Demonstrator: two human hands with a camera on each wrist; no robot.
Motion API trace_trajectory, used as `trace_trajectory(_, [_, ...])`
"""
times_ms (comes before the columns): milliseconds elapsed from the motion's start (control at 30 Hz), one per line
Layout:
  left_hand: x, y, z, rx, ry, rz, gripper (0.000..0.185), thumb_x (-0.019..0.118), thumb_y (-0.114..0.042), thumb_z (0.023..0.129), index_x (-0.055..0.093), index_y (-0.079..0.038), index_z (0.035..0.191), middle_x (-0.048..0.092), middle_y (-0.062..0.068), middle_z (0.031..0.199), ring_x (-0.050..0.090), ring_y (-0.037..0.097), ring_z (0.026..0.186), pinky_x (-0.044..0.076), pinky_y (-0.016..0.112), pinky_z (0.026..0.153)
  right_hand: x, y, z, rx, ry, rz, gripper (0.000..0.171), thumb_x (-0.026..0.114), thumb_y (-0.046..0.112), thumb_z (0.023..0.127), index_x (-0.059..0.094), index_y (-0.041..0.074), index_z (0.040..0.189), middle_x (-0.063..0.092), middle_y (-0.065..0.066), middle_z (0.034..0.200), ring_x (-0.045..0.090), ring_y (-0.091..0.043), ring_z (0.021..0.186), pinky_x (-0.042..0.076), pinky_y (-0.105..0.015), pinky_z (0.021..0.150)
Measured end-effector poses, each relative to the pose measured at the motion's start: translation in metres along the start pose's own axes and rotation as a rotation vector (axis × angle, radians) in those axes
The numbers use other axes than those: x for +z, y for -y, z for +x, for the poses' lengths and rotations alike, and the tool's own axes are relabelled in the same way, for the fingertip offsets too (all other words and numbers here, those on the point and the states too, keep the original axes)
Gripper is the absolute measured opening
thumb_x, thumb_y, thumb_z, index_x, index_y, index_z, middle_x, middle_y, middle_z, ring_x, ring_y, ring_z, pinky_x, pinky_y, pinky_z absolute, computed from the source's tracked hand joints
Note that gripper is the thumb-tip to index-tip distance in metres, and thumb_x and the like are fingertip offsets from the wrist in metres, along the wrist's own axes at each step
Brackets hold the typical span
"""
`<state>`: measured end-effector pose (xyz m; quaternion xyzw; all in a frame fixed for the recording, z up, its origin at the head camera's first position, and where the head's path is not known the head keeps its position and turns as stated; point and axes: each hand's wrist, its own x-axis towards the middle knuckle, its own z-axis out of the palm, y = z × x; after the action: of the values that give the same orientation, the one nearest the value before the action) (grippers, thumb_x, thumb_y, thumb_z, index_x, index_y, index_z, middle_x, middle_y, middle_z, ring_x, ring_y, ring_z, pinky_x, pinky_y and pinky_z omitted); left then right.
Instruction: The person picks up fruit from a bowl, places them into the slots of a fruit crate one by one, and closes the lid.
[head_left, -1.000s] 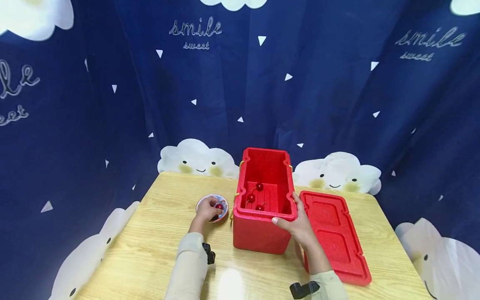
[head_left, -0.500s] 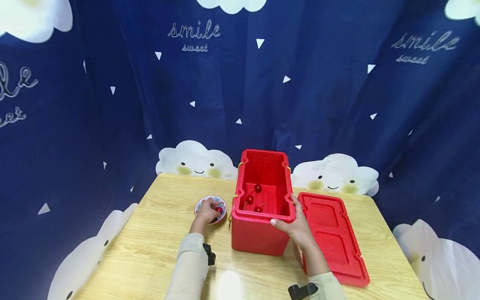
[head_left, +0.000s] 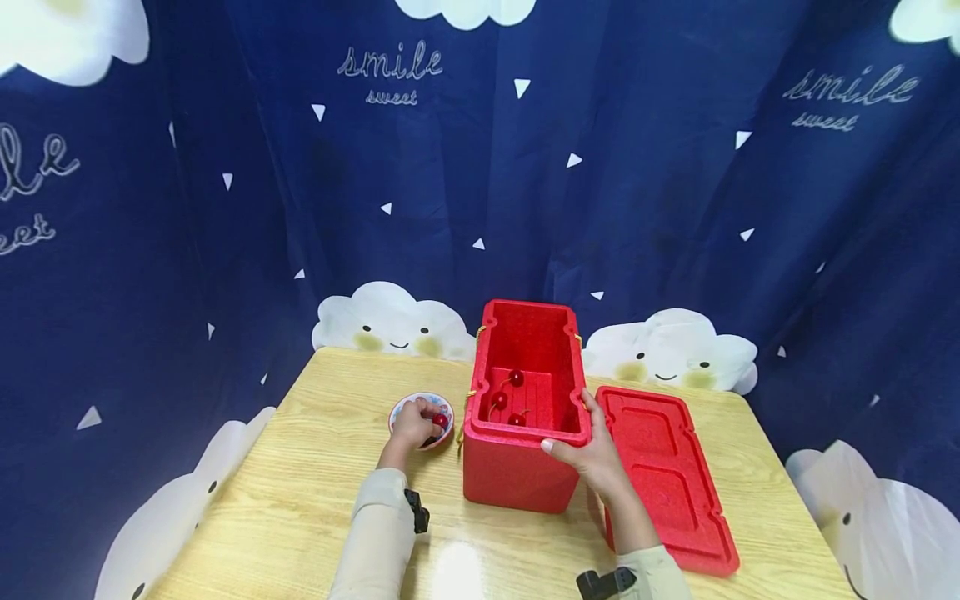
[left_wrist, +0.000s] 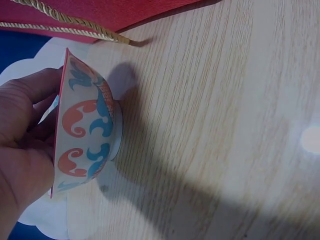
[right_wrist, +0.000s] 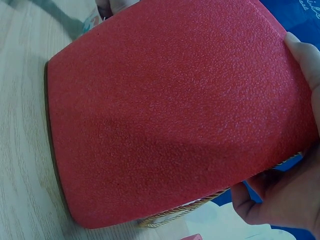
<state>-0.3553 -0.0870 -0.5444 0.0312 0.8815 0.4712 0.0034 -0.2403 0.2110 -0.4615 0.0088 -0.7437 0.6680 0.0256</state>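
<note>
I have the right hand (head_left: 592,454) gripping the near right corner of the red box (head_left: 517,475), thumb and fingers spread across it. Left of the box, the left hand (head_left: 412,423) has bent fingers by a red cherry (head_left: 440,420) in the bowl (left_wrist: 87,125) (I can't tell if they pinch it). Looks like picking up; next needs a firm hold. Three cherries (head_left: 499,400) lie inside the box.

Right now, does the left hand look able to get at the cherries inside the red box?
Probably yes: the red box stands open, its lid beside it; from the bowl, the left hand need only clear the rim to reach the cherries.
</note>
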Motion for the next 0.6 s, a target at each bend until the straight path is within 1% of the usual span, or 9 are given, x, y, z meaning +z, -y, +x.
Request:
trace_trajectory(100, [0.0, 0.001, -0.001, 0.015, -0.003, 0.002, 0.033, 0.078, 0.002, 0.062, 0.069, 0.001, 0.094, 0.059, 0.009, 0.091, 0.053, 0.028, 0.091, 0.042, 0.039, 0.086, 0.0, 0.0, 0.0, 0.002, 0.005, 0.001, 0.099, 0.078, 0.01, 0.072, 0.014, 0.025, 0.147, 0.035, -0.013, 0.139, 0.04, -0.032, 0.12, 0.046, -0.034, 0.086])
trace_trajectory(167, [0.0, 0.001, -0.002, 0.01, -0.001, -0.015, 0.033, 0.077, 0.003, 0.063, 0.069, 0.002, 0.095, 0.06, 0.01, 0.092, 0.055, 0.029, 0.092, 0.042, 0.039, 0.087, 0.0, 0.0, -0.001, 0.007, 0.012, 0.009, 0.1, 0.078, 0.011, 0.072, 0.014, 0.025, 0.147, 0.035, -0.011, 0.138, 0.039, -0.032, 0.121, 0.047, -0.035, 0.085])
trace_trajectory(267, [0.0, 0.002, -0.004, 0.002, -0.018, -0.051, 0.033, 0.076, 0.004, 0.064, 0.067, 0.004, 0.096, 0.062, 0.012, 0.091, 0.057, 0.027, 0.088, 0.045, 0.037, 0.082, 0.001, 0.006, -0.004, 0.02, 0.026, 0.027, 0.101, 0.078, 0.009, 0.071, 0.013, 0.023, 0.147, 0.035, -0.011, 0.138, 0.038, -0.033, 0.121, 0.047, -0.036, 0.085])
trace_trajectory(333, [0.0, 0.003, -0.005, -0.014, -0.055, -0.091, 0.033, 0.076, 0.004, 0.065, 0.066, 0.005, 0.097, 0.063, 0.013, 0.092, 0.057, 0.025, 0.085, 0.046, 0.035, 0.078, 0.002, 0.011, -0.006, 0.022, 0.031, 0.036, 0.101, 0.078, 0.009, 0.071, 0.012, 0.021, 0.147, 0.034, -0.013, 0.139, 0.037, -0.034, 0.122, 0.047, -0.037, 0.085])
trace_trajectory(400, [0.0, 0.002, -0.006, -0.02, -0.115, -0.115, 0.033, 0.076, 0.003, 0.066, 0.066, 0.004, 0.098, 0.064, 0.013, 0.092, 0.056, 0.023, 0.083, 0.046, 0.035, 0.077, 0.002, 0.012, -0.006, 0.016, 0.03, 0.034, 0.1, 0.077, 0.008, 0.072, 0.012, 0.021, 0.147, 0.033, -0.014, 0.139, 0.037, -0.034, 0.122, 0.046, -0.037, 0.086])
trace_trajectory(500, [-0.001, -0.004, -0.008, -0.026, -0.188, -0.158, 0.033, 0.076, 0.001, 0.067, 0.067, 0.003, 0.099, 0.065, 0.013, 0.094, 0.057, 0.024, 0.086, 0.046, 0.037, 0.08, 0.001, 0.008, -0.004, 0.001, 0.027, 0.015, 0.1, 0.078, 0.011, 0.072, 0.012, 0.024, 0.147, 0.032, -0.014, 0.14, 0.036, -0.034, 0.124, 0.047, -0.038, 0.085])
trace_trajectory(533, [-0.001, -0.006, -0.009, -0.024, -0.202, -0.162, 0.033, 0.076, -0.001, 0.068, 0.067, 0.001, 0.099, 0.066, 0.012, 0.095, 0.057, 0.024, 0.087, 0.045, 0.037, 0.081, 0.001, 0.004, -0.002, -0.004, 0.025, 0.013, 0.1, 0.077, 0.011, 0.072, 0.012, 0.025, 0.147, 0.033, -0.012, 0.139, 0.036, -0.034, 0.124, 0.047, -0.037, 0.085])
trace_trajectory(600, [-0.003, -0.011, -0.011, -0.029, -0.208, -0.191, 0.033, 0.075, -0.003, 0.07, 0.067, -0.001, 0.102, 0.066, 0.011, 0.097, 0.058, 0.024, 0.089, 0.045, 0.037, 0.081, 0.0, 0.003, -0.001, -0.004, 0.025, 0.011, 0.101, 0.078, 0.012, 0.072, 0.012, 0.025, 0.147, 0.033, -0.012, 0.14, 0.036, -0.034, 0.124, 0.047, -0.037, 0.084])
